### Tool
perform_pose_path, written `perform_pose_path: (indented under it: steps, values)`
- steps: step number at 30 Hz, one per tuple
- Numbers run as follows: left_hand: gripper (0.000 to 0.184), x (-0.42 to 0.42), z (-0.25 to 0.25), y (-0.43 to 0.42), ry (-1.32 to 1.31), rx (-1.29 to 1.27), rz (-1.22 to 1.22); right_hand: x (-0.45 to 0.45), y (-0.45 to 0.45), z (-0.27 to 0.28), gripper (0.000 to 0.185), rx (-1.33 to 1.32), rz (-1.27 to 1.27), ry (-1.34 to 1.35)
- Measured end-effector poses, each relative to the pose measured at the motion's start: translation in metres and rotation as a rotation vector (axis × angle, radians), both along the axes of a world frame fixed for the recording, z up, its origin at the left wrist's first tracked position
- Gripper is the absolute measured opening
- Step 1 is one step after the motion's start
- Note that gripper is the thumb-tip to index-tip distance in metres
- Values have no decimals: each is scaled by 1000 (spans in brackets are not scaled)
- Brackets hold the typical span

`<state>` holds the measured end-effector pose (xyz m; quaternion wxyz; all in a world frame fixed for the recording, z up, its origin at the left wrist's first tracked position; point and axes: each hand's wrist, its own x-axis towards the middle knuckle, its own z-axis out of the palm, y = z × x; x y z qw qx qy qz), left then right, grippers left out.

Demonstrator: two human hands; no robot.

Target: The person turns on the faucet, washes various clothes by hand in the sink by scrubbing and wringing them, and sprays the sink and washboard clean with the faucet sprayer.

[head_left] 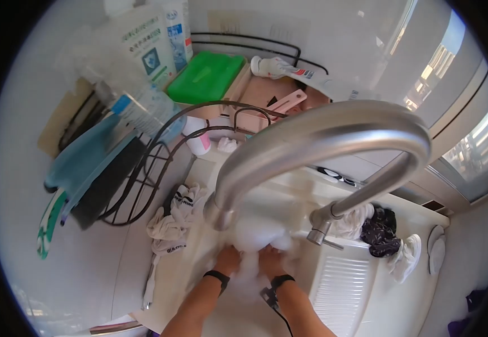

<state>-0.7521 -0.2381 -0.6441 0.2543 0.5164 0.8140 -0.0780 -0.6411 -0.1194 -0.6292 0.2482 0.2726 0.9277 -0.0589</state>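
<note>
My left hand (228, 260) and my right hand (271, 262) reach down into the sink (202, 264), side by side with a small gap between them. A mound of white suds (260, 232) covers the fingers of both hands. Whether a cloth or anything else is under the foam, I cannot make out. Each wrist wears a dark band, and a cable runs from the right one. Above the suds arches a brushed-metal faucet (322, 140), its spout end just over the basin's left part.
A ribbed washboard (342, 286) lies right of the basin. Dark patterned cloth (380, 231) and a white shoe (406, 257) sit beyond it. White cloths (179, 216) lie on the left ledge. A wire rack holds a green soap box (206, 77), bottles and a blue dustpan (86, 160).
</note>
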Motion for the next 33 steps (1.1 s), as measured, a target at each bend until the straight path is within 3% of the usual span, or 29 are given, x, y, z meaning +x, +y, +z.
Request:
perform_pose_path:
  steps: [3, 6, 9, 12, 15, 16, 17, 19, 21, 23, 26, 27, 28, 31, 33]
  values:
    - [20, -8, -1, -1, -55, 196, 3, 4, 10, -72, 37, -82, 29, 408]
    - [23, -2, 14, -3, -71, 186, 98, -16, 22, -108, 36, -246, -42, -81]
    - [26, 28, -19, -30, 215, 502, 116, -4, 16, -93, 35, -215, 99, 239]
    - [29, 50, 40, -56, -161, 319, 245, -7, 16, -35, 39, -75, 100, 138]
    - [30, 43, 23, -94, -998, 207, 734, 18, 6, 59, 59, -199, 419, 108]
    - [30, 47, 19, -103, -1333, 233, 917, 32, 1, 75, 65, -379, 393, 195]
    - [30, 55, 105, -83, -1259, 188, 1184, 42, -4, 88, 71, -555, 371, 284]
    - [28, 56, 182, -69, -1358, 373, 1403, 63, -21, 132, 85, -886, 335, 541]
    - [28, 61, 262, -51, -1374, 541, 1274, 73, -38, 191, 98, -1183, 308, 877]
    - [27, 77, 356, -35, -1448, 734, 1195, 76, -44, 201, 94, -1023, 97, 938]
    - [25, 88, 472, -26, -1456, 1049, 932, 66, -43, 200, 101, -1025, 141, 1257]
    - [25, 100, 514, -27, -1413, 1120, 854, 70, -44, 193, 100, -1023, -60, 1053]
    - [23, 112, 549, -27, -1427, 1189, 794, 74, -43, 192, 92, -928, -44, 1121]
    - [26, 142, 627, -34, -1369, 1383, 673, 79, -43, 206, 69, -748, 66, 1327]
    - [23, 151, 651, -52, -1349, 1433, 565, 71, -37, 199, 60, -919, -244, 1156]
